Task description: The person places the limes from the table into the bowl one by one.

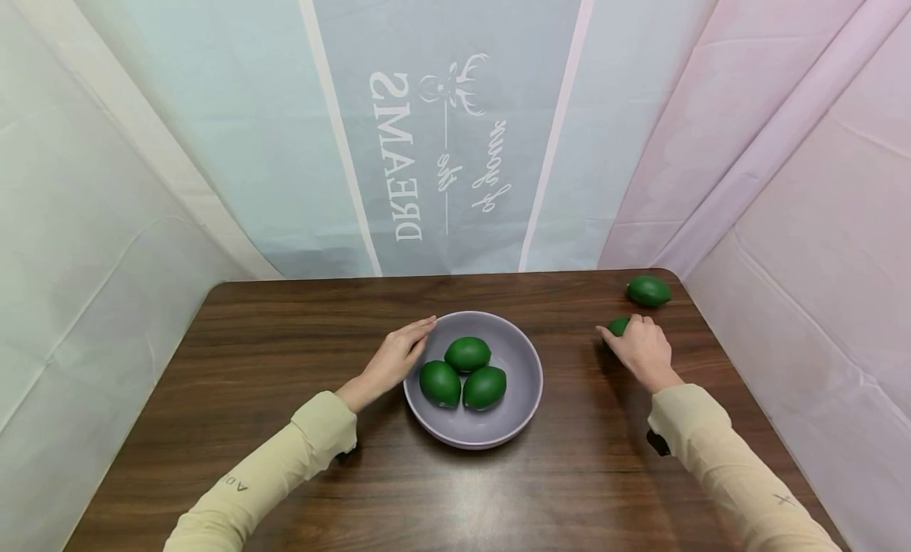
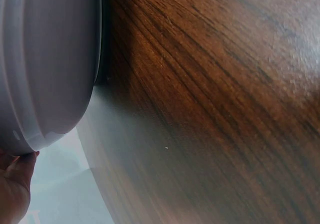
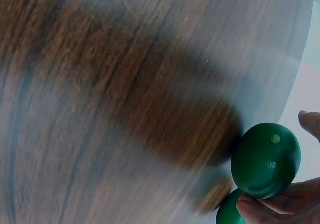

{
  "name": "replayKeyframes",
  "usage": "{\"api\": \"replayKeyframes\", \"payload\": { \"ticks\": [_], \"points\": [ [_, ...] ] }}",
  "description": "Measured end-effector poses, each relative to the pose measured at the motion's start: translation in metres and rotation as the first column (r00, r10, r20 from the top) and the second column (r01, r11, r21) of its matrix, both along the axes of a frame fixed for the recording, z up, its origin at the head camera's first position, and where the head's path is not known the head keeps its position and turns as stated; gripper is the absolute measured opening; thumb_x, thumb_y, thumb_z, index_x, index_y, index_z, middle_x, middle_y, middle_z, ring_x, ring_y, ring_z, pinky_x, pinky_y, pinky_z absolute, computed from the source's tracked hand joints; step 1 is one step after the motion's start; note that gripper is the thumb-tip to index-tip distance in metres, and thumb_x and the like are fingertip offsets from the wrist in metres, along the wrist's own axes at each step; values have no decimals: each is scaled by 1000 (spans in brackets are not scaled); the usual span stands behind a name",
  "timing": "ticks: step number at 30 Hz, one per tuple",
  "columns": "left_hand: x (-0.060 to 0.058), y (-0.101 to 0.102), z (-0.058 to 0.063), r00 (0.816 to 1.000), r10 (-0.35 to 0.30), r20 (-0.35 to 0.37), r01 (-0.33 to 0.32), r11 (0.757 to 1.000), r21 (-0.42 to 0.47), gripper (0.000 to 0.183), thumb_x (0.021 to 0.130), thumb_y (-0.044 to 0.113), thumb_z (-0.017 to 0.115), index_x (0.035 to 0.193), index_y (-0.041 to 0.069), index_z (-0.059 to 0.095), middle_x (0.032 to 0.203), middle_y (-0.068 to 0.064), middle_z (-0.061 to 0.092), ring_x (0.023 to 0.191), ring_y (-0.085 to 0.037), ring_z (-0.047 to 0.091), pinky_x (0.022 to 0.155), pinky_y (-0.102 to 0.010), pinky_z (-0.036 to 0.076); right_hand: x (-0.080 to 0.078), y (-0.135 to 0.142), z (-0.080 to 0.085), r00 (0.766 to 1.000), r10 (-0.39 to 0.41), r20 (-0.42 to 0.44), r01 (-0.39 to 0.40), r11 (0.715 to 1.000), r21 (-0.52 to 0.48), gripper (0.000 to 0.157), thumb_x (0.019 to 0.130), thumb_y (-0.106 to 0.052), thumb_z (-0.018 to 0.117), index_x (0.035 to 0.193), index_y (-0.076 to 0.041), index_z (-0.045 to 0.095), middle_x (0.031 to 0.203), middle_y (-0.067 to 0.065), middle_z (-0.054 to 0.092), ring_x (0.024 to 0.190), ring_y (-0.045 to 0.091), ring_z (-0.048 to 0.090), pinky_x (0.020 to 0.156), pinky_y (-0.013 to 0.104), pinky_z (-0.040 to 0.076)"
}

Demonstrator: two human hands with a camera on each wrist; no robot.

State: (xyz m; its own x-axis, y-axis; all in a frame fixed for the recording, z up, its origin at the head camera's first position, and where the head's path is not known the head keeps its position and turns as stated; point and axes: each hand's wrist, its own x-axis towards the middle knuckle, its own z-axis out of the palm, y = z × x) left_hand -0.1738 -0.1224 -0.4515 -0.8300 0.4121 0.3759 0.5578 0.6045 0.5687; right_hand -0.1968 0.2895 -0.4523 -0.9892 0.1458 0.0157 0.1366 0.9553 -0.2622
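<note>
1. The table (image 1: 270, 338) has dark wood grain; its far edge meets the back cloth (image 1: 441, 30), and its left and right edges run beside pale cloth walls (image 1: 818, 259).
2. The bowl (image 1: 523, 378) stands near the middle of the width, with a strip of wood between its rim and the far edge.
3. Three limes lie together on the bowl's floor: a back one (image 1: 467, 354), a left one (image 1: 440, 383) and a right one (image 1: 485, 388). Grey floor shows around them, widest toward the right rim.
4. The left hand (image 1: 393, 358) rests at the bowl's left rim, fingers extended and grasping nothing.
5. The right hand (image 1: 644, 350) is at the outer lime (image 3: 266, 159), well right of the bowl, wood spanning between. Fingers touch its side; the thumb shows a gap in the right wrist view. Whether they grasp it, I cannot tell.
6. Just beyond lies the corner lime (image 1: 648, 290), close to the far right corner.
</note>
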Motion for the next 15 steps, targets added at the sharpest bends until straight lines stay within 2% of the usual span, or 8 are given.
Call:
{"api": "replayKeyframes", "payload": {
  "ticks": [15],
  "points": [
    [-2, -1, -2, 1000, -7, 0, 7, 1000, 8, 34, 90, 0, 53, 123, 0, 56, 130, -8, 52, 118, -22, 49, 92, -36, 44, 0, 0, -8, 999, 41, 8, -41, 998, -52, 67, 86, -28, 60, 122, 20, 32, 108, 40, 39, 98, 55, 41, 78, 59, 40]
  ]
}}
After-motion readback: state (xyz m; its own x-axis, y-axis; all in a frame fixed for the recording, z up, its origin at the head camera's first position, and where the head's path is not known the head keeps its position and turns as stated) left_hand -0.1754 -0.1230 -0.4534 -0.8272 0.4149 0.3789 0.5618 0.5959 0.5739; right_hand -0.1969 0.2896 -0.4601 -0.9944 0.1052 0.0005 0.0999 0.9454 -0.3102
